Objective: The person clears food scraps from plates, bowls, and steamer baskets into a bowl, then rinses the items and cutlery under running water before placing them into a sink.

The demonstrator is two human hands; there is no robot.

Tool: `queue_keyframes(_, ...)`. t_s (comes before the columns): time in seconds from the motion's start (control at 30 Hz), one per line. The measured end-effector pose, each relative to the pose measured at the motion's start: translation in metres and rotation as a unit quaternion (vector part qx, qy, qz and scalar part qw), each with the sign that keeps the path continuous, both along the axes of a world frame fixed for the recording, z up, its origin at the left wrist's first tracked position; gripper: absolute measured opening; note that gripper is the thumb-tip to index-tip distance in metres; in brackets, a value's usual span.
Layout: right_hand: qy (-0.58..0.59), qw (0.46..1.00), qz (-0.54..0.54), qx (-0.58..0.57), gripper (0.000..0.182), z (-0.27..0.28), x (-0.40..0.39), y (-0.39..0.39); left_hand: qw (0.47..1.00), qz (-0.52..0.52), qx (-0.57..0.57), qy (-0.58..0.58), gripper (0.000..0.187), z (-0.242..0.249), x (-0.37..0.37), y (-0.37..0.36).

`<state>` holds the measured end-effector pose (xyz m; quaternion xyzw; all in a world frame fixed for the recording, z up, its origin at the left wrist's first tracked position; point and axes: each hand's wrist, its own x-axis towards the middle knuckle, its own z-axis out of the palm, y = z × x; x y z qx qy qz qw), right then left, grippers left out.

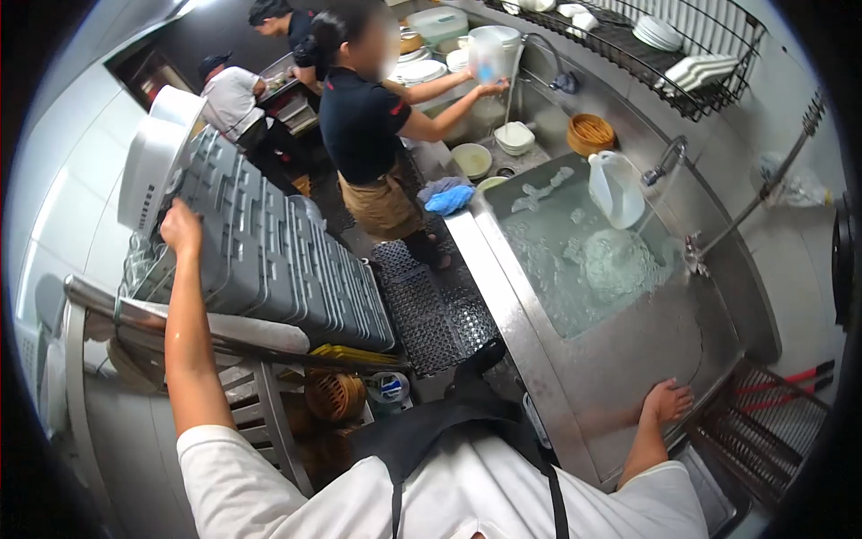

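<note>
My left hand (182, 230) reaches far out to the left, its fingers curled at the rim of a white plastic tub (153, 166). The tub leans on its side atop a stack of grey plastic crates (269, 242), and the crate edge lies right by my knuckles. On the steel counter (628, 373) at the right, my right hand (669, 402) rests palm down with fingers spread, holding nothing. Beyond it is a sink (552, 292) full of water, bubbling under the surface. A translucent plastic jug (616, 190) floats near the sink's far side.
A co-worker (364, 126) stands at the further basin, rinsing a clear container. Two more people work at the back. Blue cloth (449, 199) hangs on the sink corner. A wire rack (691, 81) holds white dishes overhead. A steel rail (242, 346) runs below my left arm.
</note>
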<state>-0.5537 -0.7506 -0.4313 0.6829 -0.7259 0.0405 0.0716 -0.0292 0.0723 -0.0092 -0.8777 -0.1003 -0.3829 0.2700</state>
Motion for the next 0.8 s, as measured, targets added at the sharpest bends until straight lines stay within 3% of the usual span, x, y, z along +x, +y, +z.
queue_keyframes(0.23, -0.012, 1.000, 0.001, -0.002, 0.064, 0.009, 0.006, 0.006, 0.999, 0.038, -0.030, 0.022, 0.040, 0.007, -0.007, -0.018)
queue_keyframes(0.47, 0.010, 1.000, -0.001, -0.011, 0.063, -0.002, 0.003, 0.001, 1.000, -0.002, -0.012, 0.001, 0.040, -0.001, -0.002, -0.002)
queue_keyframes(0.8, 0.023, 0.999, -0.004, -0.024, 0.064, -0.004, 0.000, -0.001, 0.997, 0.064, 0.028, -0.025, 0.040, 0.000, -0.001, -0.011)
